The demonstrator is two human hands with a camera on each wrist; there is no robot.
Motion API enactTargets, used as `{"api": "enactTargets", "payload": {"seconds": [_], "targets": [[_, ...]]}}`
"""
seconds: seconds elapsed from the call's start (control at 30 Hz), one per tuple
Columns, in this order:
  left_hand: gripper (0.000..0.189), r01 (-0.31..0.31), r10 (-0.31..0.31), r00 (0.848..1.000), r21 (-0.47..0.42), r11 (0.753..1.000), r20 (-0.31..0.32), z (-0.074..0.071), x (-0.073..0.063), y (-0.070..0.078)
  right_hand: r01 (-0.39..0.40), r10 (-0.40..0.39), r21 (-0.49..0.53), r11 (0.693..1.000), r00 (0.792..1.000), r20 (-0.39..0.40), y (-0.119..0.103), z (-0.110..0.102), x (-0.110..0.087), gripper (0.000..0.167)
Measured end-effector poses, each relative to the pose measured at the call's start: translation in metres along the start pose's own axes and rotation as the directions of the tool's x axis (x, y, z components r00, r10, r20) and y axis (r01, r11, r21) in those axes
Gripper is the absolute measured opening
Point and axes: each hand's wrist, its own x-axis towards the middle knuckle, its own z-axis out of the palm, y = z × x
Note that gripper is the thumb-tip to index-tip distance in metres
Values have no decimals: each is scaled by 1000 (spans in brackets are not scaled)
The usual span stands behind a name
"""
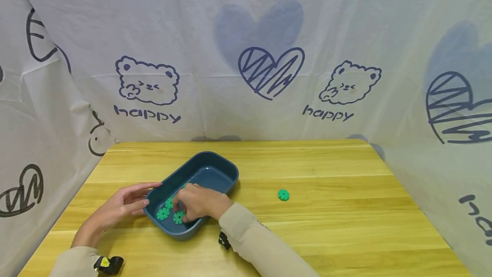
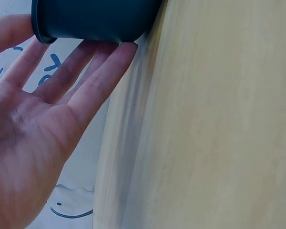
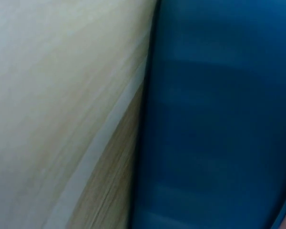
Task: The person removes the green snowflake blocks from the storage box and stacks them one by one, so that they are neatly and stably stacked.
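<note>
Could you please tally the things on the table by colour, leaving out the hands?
Green toothed discs: 4 in view, three in the tray, at and, and one loose on the table; the right hand may hide more.
Dark blue tray: 1, with the left hand against its side.
Total: 5

One dark blue tray sits on one wooden surface. Two hands are in view: the left hand and the right hand. At least four green toothed discs lie in the tray: one near the left wall, one beside it, one behind those, and a fourth showing only as a sliver past the right hand. One more green disc lies alone outside the tray. The right hand may hide others.
</note>
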Motion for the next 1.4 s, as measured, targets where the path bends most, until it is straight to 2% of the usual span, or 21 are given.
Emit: {"api": "enactTargets", "payload": {"seconds": [0.2,0.43,0.63,0.77,0.97,1.1,1.4], "targets": [[49,9,-9,1000,4,1000,-6,2,0,0,-25,24,-3,1000,1000,-14,2,-1,-2,26],[48,12,-12,1000,0,1000,-3,2,0,0,4,-2,22,1000,997,-76,8,-2,-7,23],[48,40,-40,999,6,999,-17,2,0,0,48,-40,52,998,989,-140,17,-8,-15,23],[48,52,-52,998,8,999,-22,3,0,0,111,-90,83,990,971,-220,23,-13,-25,24],[48,37,-37,999,5,999,-16,3,0,1,180,-129,141,974,942,-310,31,-22,-46,24],[49,36,-35,999,15,999,-22,3,0,1,196,-131,147,970,922,-364,37,-28,-61,22],[48,42,-41,998,30,999,-37,3,1,1,193,-131,82,978,870,-476,51,-37,-95,21]]}}
